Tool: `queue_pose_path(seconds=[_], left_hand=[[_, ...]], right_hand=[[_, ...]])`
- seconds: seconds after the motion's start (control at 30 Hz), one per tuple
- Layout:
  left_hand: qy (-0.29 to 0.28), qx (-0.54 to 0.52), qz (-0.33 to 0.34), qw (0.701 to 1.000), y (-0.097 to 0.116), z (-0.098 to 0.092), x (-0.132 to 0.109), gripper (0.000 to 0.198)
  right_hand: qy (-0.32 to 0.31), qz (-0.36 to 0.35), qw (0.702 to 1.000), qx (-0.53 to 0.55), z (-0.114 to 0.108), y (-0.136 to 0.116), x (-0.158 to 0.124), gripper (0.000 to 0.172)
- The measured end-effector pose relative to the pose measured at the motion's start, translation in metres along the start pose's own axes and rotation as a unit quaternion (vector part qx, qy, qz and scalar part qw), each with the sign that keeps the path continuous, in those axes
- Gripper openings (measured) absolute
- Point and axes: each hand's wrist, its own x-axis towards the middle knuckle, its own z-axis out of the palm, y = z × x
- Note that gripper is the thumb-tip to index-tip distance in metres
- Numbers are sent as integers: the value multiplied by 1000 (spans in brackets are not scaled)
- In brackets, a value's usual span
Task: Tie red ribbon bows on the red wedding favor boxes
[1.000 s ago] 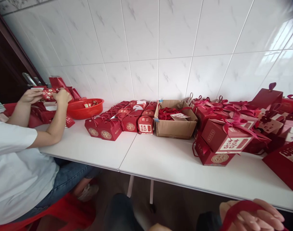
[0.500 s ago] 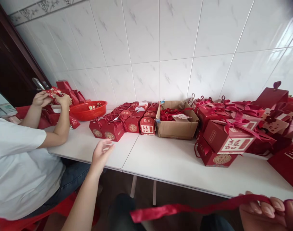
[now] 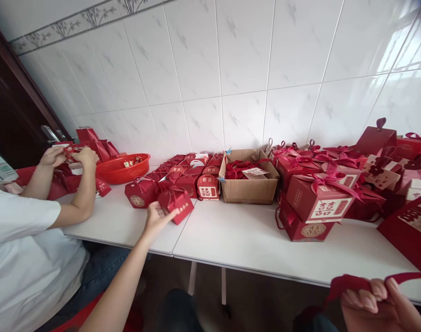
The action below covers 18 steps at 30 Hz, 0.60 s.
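Note:
My left hand [image 3: 158, 219] grips a small red gift box [image 3: 177, 205] by its near side, tilted at the front of the box rows on the white table. Beside it stands another red box [image 3: 141, 192] with a round gold emblem. At the lower right, my right hand [image 3: 372, 299] is closed round a dark red ribbon [image 3: 350, 282]. One end of the ribbon hangs down from the fingers, and the other runs off to the right.
A cardboard box [image 3: 250, 190] of red ribbons and a card stands mid-table. Red boxes with bows [image 3: 323, 198] are piled to its right. Leftward are an orange-red basin [image 3: 123, 169] and a co-worker [image 3: 26, 230] holding a red patterned packet [image 3: 72, 152]. The white table [image 3: 231, 235] has a seam.
My left hand has reached forward and taken hold of a red gift box, turning it out from the row. The ribbon in my right hand, stretched out leftward before, now droops.

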Motion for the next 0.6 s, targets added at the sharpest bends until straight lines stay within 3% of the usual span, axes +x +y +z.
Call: queue_pose_path(seconds=[0.07, 0.23, 0.33, 0.43, 0.53, 0.6], left_hand=[[-59, -69, 5, 996, 4, 9, -22, 76], [-105, -173, -12, 979, 18, 35, -61, 65], [-154, -180, 60, 970, 32, 52, -81, 78], [-204, -181, 125, 954, 43, 67, -97, 89], [-313, -193, 114, 923, 49, 78, -104, 81], [-354, -163, 114, 914, 50, 79, -105, 70]], right_hand=[[11, 7, 1000, 8, 13, -1, -7, 17], [25, 31, 999, -3, 34, -5, -19, 17], [20, 22, 999, -13, 35, -5, -20, 17], [-26, 4, 997, -68, 37, -4, -20, 20], [-43, -6, 991, -130, 40, -1, -20, 22], [-45, -17, 986, -161, 39, 0, -19, 27]])
